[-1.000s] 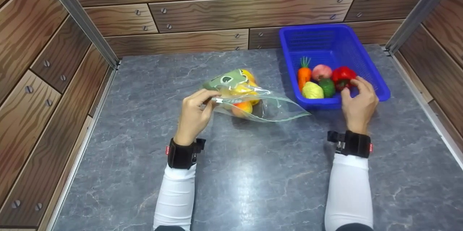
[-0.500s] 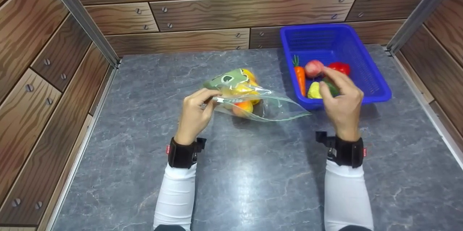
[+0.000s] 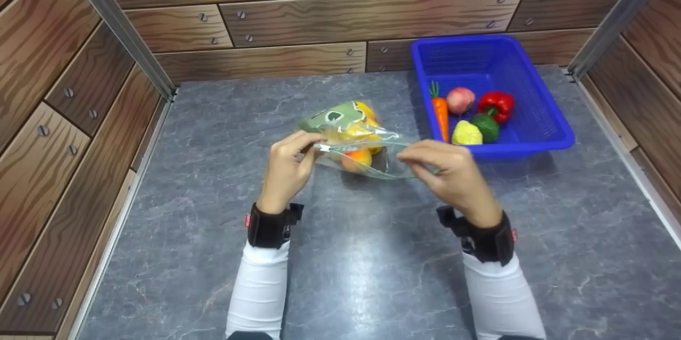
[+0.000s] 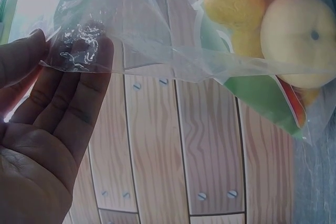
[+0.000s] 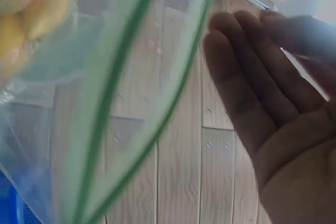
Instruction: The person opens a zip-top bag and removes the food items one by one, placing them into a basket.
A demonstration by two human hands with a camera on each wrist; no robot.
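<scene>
A clear zip bag (image 3: 391,162) with a green print lies on the table, its green-edged mouth facing me. Inside are several yellow and orange fruits (image 3: 357,160), and a pale round fruit (image 4: 299,40) shows in the left wrist view. My left hand (image 3: 284,172) pinches the bag's left corner beside the white slider (image 3: 323,147). At the right part of the mouth is my right hand (image 3: 452,175), thumb and fingers extended. The right wrist view shows its fingers (image 5: 236,77) straight, close to the green zip edge (image 5: 181,77), with nothing held.
A blue basket (image 3: 542,92) stands at the back right. In it lie a carrot (image 3: 441,116), a pink round fruit (image 3: 460,100), a red bell pepper (image 3: 495,105), a yellow lumpy fruit (image 3: 467,133) and a green avocado-like one (image 3: 487,127). Wood-patterned walls (image 3: 298,21) enclose the table.
My right hand has left the red bell pepper in the basket and come left to the bag's mouth. The basket's contents have shifted, the carrot leftward. My left hand has stayed still.
</scene>
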